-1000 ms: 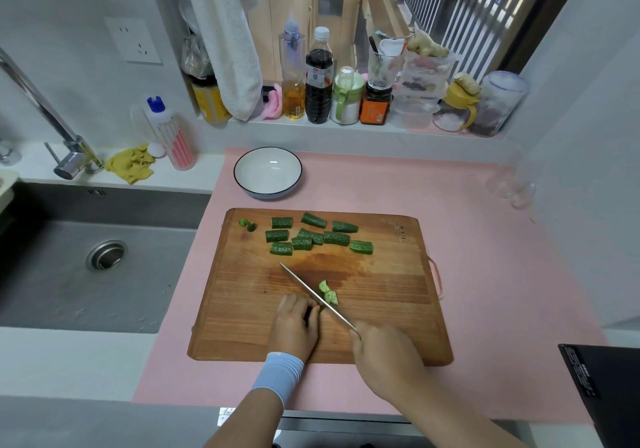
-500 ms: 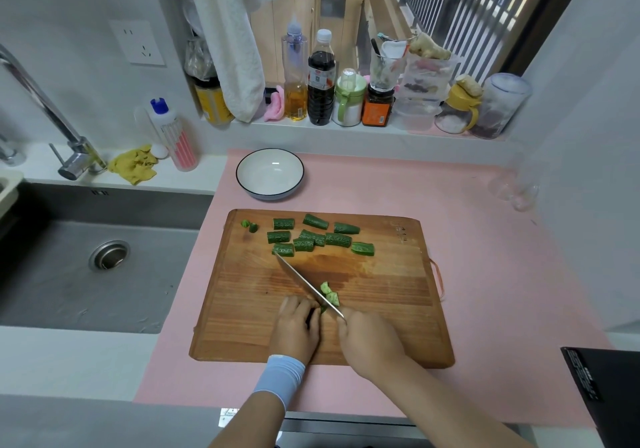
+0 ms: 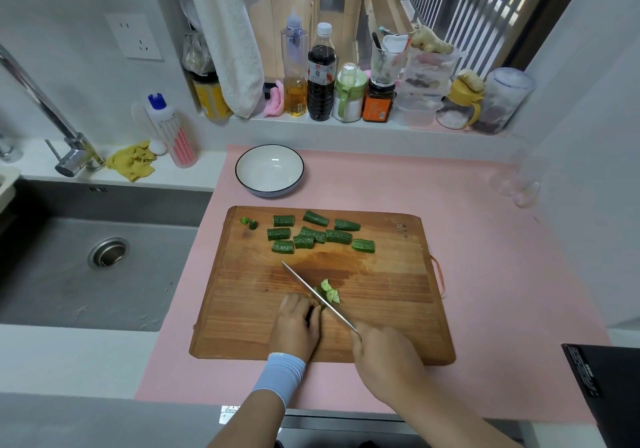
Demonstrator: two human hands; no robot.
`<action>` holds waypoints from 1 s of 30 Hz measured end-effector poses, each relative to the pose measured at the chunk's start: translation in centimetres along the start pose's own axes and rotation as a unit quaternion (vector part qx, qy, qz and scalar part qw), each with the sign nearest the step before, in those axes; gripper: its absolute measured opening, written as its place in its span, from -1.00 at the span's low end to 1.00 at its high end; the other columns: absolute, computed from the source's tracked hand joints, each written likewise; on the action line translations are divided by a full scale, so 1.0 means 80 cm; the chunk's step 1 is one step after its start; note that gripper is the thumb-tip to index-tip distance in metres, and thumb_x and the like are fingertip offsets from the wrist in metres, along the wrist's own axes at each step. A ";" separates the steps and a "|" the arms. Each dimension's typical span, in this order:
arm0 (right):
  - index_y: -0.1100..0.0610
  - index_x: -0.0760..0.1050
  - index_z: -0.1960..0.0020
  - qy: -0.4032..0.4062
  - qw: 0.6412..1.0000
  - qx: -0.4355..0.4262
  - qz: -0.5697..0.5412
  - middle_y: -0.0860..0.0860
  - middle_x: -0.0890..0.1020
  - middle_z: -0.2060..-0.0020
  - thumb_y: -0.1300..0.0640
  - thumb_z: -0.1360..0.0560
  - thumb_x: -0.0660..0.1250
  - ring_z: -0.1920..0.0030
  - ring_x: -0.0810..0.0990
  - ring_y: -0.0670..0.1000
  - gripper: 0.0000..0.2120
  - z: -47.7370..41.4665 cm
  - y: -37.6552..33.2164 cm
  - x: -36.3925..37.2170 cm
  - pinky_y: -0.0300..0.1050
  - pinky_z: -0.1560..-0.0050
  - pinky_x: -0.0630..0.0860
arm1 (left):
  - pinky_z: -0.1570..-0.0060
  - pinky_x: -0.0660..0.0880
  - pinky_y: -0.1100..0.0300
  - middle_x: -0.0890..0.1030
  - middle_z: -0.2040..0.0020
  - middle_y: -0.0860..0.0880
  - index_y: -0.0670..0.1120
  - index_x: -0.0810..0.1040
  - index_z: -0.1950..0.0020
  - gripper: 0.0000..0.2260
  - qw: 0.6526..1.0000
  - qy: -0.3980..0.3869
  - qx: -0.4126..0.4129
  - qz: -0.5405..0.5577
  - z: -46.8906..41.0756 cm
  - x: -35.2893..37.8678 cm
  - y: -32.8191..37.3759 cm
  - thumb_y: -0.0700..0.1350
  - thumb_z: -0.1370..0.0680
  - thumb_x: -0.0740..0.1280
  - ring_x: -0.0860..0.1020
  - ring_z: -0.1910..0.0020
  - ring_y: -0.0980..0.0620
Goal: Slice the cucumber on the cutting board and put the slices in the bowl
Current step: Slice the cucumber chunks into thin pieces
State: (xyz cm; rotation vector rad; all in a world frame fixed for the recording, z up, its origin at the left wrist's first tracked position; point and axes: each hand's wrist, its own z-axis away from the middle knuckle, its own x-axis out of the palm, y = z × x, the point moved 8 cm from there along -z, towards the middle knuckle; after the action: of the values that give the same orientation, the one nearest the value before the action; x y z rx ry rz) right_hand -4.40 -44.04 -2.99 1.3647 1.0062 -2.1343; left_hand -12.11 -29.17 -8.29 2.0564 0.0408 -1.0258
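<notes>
The left hand (image 3: 296,324) curls over a cucumber piece (image 3: 320,304) near the cutting board's (image 3: 242,309) front edge. The right hand (image 3: 382,356) grips the knife (image 3: 304,283) beside it.

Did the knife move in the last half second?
Yes. The knife drew back toward the person: its tip nearly touched the nearest cucumber chunk, and now bare cutting board shows between them.

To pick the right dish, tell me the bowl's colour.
The bowl is white with a thin dark rim, best seen in the head view.
</notes>
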 end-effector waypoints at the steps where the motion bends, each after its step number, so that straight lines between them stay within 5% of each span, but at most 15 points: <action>1: 0.00 0.52 -0.03 -0.003 1.000 0.001 0.001 -0.03 0.65 0.19 -0.04 -0.69 0.02 0.19 0.62 0.04 -0.68 -0.002 -0.001 0.001 0.02 0.14 0.57 | 0.06 0.29 0.38 0.51 0.24 -0.04 -0.14 0.55 0.22 -0.82 1.000 0.001 -0.001 0.002 0.000 0.000 -0.001 -0.35 -0.38 0.50 0.42 0.16 0.03; 13: 0.01 0.52 -0.15 -0.027 0.999 0.008 -0.018 0.08 0.68 0.06 -0.01 -0.66 0.08 0.03 0.62 0.19 -0.73 -0.041 -0.022 0.005 -0.04 0.13 0.47 | 0.04 0.32 0.37 0.53 0.22 -0.04 -0.15 0.57 0.20 -0.83 1.000 0.007 -0.003 0.005 0.002 0.000 -0.002 -0.37 -0.36 0.49 0.43 0.15 0.01; 30: -0.01 0.52 -0.02 0.009 1.000 0.006 -0.020 -0.06 0.63 0.22 -0.05 -0.68 0.05 0.22 0.60 -0.02 -0.71 0.005 0.010 -0.003 -0.01 0.15 0.57 | 0.07 0.37 0.31 0.53 0.23 -0.03 -0.13 0.56 0.21 -0.82 1.000 0.001 -0.008 0.003 0.001 0.001 -0.004 -0.35 -0.39 0.49 0.42 0.14 0.02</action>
State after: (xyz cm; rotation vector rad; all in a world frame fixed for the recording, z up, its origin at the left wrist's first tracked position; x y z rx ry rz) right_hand -4.02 -44.86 -2.97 1.3839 1.0376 -2.1629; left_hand -12.22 -29.05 -8.54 2.0426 0.0439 -1.0170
